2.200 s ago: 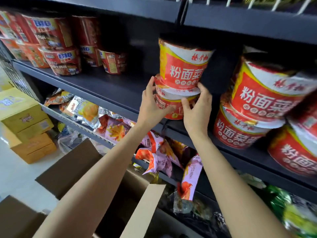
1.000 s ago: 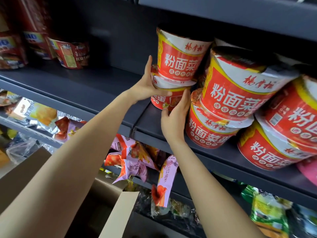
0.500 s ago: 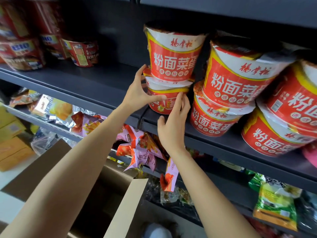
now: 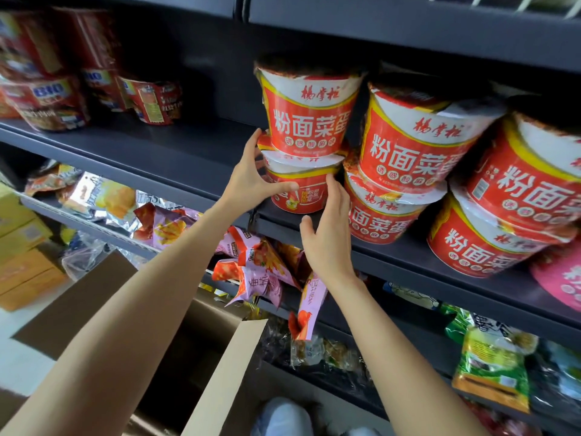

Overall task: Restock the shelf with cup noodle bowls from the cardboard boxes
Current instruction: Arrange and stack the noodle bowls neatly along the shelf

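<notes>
Two red and white noodle bowls stand stacked on the dark grey shelf (image 4: 163, 152). The upper bowl (image 4: 309, 121) sits on the lower bowl (image 4: 306, 199), near the shelf's front edge. My left hand (image 4: 251, 180) grips the lower bowl from its left, thumb across the front and fingers up its side. My right hand (image 4: 327, 237) is below and to the right, with straight fingers touching the bowl's right front. An open cardboard box (image 4: 220, 350) stands below my arms; its inside is dark.
More stacked red bowls (image 4: 405, 152) fill the shelf right of my stack, and a pink bowl (image 4: 562, 278) sits at the far right. Other red cups (image 4: 147, 99) stand at the back left. Snack bags (image 4: 251, 269) hang on the shelf below. Yellow cartons (image 4: 22, 247) lie at the left.
The two-bowl stack has moved back and rightward, close to the neighbouring stack. My right hand has loosened from the lower bowl and slipped down, now only touching it with straight fingers.
</notes>
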Tool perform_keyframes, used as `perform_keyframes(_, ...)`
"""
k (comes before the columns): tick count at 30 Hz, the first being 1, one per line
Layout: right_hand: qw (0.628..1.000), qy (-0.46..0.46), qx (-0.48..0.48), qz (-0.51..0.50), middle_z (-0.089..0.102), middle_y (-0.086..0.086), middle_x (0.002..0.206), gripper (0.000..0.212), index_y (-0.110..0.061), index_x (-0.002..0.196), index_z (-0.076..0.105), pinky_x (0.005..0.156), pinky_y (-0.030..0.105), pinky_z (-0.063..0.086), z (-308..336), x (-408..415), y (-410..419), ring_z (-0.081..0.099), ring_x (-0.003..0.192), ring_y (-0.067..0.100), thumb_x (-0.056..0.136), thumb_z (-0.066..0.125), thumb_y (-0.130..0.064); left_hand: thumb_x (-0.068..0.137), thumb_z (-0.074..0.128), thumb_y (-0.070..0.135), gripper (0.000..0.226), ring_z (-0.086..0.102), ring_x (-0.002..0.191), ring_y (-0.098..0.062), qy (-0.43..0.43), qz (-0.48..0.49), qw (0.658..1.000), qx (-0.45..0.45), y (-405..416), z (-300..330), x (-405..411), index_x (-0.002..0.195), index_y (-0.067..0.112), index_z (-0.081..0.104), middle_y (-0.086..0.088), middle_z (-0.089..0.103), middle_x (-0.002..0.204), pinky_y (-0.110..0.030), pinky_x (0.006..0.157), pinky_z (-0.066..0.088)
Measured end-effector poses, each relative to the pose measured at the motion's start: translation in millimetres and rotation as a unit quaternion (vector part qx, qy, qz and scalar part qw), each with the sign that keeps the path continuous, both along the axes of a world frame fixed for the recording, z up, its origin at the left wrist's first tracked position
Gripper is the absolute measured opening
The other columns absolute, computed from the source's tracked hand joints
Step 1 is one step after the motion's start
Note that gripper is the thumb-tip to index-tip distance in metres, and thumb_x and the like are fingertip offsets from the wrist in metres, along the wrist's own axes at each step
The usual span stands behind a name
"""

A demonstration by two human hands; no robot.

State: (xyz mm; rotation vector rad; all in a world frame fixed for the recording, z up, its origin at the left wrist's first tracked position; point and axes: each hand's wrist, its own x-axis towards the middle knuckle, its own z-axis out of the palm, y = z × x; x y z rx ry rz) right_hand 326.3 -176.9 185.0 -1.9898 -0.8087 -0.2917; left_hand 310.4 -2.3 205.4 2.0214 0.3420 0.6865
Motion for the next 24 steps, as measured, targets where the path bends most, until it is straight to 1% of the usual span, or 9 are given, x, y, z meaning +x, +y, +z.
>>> perform_keyframes(3, 1.000, -0.003, -0.001, 0.005, 0.021, 0.008, 0.153, 0.073, -0.011, 0.151, 0.016, 0.102, 0.013, 0.031, 4.5, 5.0, -3.8, 0.024, 0.141, 0.016, 0.091, 0.057, -0.006, 0.068, 0.084, 0.032, 0.111, 0.047, 0.119, -0.006, -0.004, 0.014, 1.000, -0.003, -3.6, -2.3, -2.7, 0.152, 0.016, 0.013, 0.001, 0.043, 0.145, -0.024, 0.094, 0.047)
perform_keyframes(6, 1.000, 0.018, 0.005, 0.025, 0.020, 0.007, 0.156, 0.077, -0.011, 0.152, 0.011, 0.096, -0.004, 0.021, 6.3, 5.9, -0.9, 0.022, 0.143, 0.014, 0.091, 0.058, -0.008, 0.066, 0.084, 0.036, 0.112, 0.049, 0.121, -0.008, -0.014, 0.031, 0.999, 0.004, -10.2, -3.5, -8.2, 0.151, 0.016, 0.014, 0.001, 0.045, 0.144, -0.022, 0.093, 0.046)
perform_keyframes(9, 0.999, 0.023, 0.021, 0.026, 0.025, 0.004, 0.155, 0.078, -0.012, 0.152, 0.012, 0.105, 0.008, 0.023, 7.3, 5.4, 0.0, 0.025, 0.142, 0.012, 0.090, 0.060, -0.011, 0.063, 0.082, 0.045, 0.118, 0.049, 0.123, -0.008, -0.015, 0.046, 0.999, 0.003, -16.0, -5.5, -12.2, 0.153, 0.016, 0.012, 0.001, 0.046, 0.144, -0.027, 0.096, 0.046)
perform_keyframes(12, 0.999, 0.028, 0.030, 0.019, 0.029, 0.003, 0.153, 0.072, -0.012, 0.152, 0.016, 0.104, 0.008, 0.024, 11.3, 4.2, -1.7, 0.029, 0.140, 0.011, 0.092, 0.057, -0.012, 0.057, 0.080, 0.056, 0.129, 0.041, 0.135, -0.014, 0.018, 0.019, 1.000, -0.011, -15.0, 4.0, -16.6, 0.153, 0.021, 0.001, 0.001, 0.033, 0.153, -0.037, 0.108, 0.040)
perform_keyframes(13, 0.999, 0.031, 0.029, 0.019, 0.030, 0.003, 0.153, 0.072, -0.012, 0.152, 0.016, 0.105, 0.010, 0.026, 12.7, 3.9, -1.8, 0.029, 0.140, 0.012, 0.093, 0.057, -0.013, 0.060, 0.080, 0.055, 0.130, 0.034, 0.140, -0.016, 0.022, 0.004, 0.999, -0.023, -12.3, 9.2, -17.8, 0.153, 0.022, -0.004, 0.000, 0.025, 0.157, -0.039, 0.112, 0.034)
perform_keyframes(15, 0.998, 0.045, 0.029, 0.026, 0.030, 0.003, 0.153, 0.072, -0.013, 0.152, 0.016, 0.107, 0.017, 0.029, 14.9, 3.4, -1.9, 0.030, 0.140, 0.012, 0.093, 0.058, -0.014, 0.073, 0.078, 0.041, 0.117, 0.022, 0.145, -0.017, 0.003, -0.006, 0.999, -0.046, -7.9, 23.8, -19.2, 0.153, 0.023, -0.006, -0.003, 0.012, 0.161, -0.030, 0.111, 0.024)
perform_keyframes(17, 0.998, 0.051, 0.030, 0.029, 0.030, 0.004, 0.152, 0.073, -0.013, 0.151, 0.016, 0.106, 0.016, 0.028, 15.8, 3.2, -1.7, 0.030, 0.140, 0.012, 0.093, 0.059, -0.013, 0.076, 0.077, 0.038, 0.109, 0.025, 0.144, -0.016, -0.026, 0.003, 0.999, -0.042, -6.7, 39.6, -15.6, 0.153, 0.021, 0.002, -0.004, 0.017, 0.160, -0.023, 0.104, 0.029)
perform_keyframes(21, 0.998, 0.056, 0.037, -0.004, 0.029, 0.007, 0.151, 0.080, -0.012, 0.151, 0.015, 0.107, 0.019, 0.030, 8.0, -2.1, 3.2, 0.030, 0.139, 0.016, 0.088, 0.065, -0.014, 0.067, 0.082, 0.040, 0.114, 0.048, 0.123, -0.007, -0.027, -0.015, 0.998, -0.048, -13.4, 58.9, -0.1, 0.151, 0.016, 0.008, -0.001, 0.040, 0.147, -0.010, 0.083, 0.048)
perform_keyframes(24, 0.994, 0.081, 0.022, -0.063, 0.024, 0.012, 0.152, 0.096, -0.011, 0.152, 0.008, 0.109, 0.037, 0.037, 2.2, -15.9, 21.4, 0.029, 0.139, 0.023, 0.082, 0.072, -0.027, 0.066, 0.084, 0.040, 0.112, 0.052, 0.120, -0.009, -0.021, 0.011, 0.999, -0.038, -12.9, 63.4, 8.6, 0.149, 0.016, 0.014, 0.000, 0.046, 0.141, -0.021, 0.089, 0.049)
